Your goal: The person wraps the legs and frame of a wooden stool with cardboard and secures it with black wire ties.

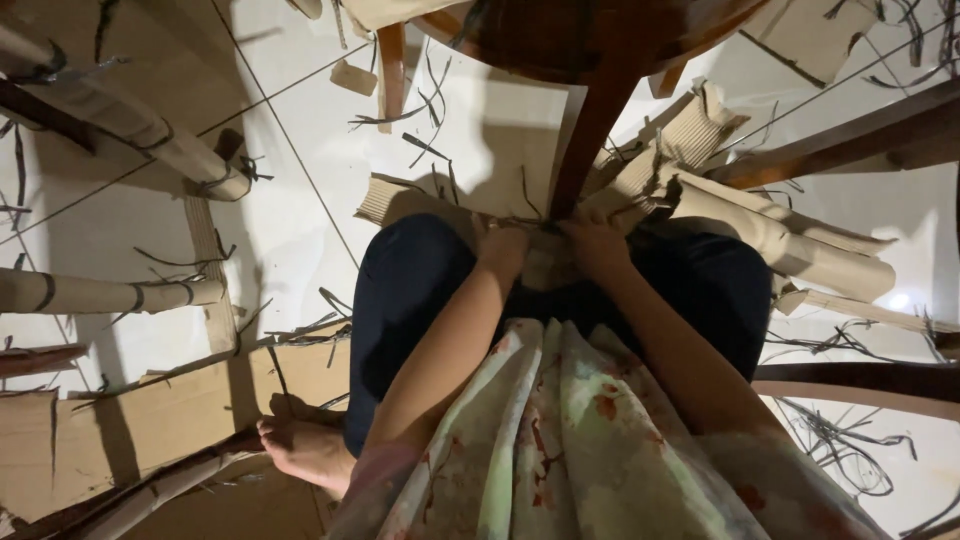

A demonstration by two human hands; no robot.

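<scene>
Both hands meet at the knees on a cardboard piece [548, 262]. Left hand [503, 250] clamps its 9 o'clock edge, right hand [597, 245] its 3 o'clock edge. Chair leg [590, 140] rises at 12 o'clock.

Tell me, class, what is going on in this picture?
A person sits on a tiled floor among cardboard scraps. Both hands meet at the foot of a wooden chair leg: the left hand and the right hand press on a piece of cardboard there. What the fingers grip is too dark to tell. Rolled cardboard tubes and dark strips lie around, and a bare foot rests on flat cardboard.
</scene>
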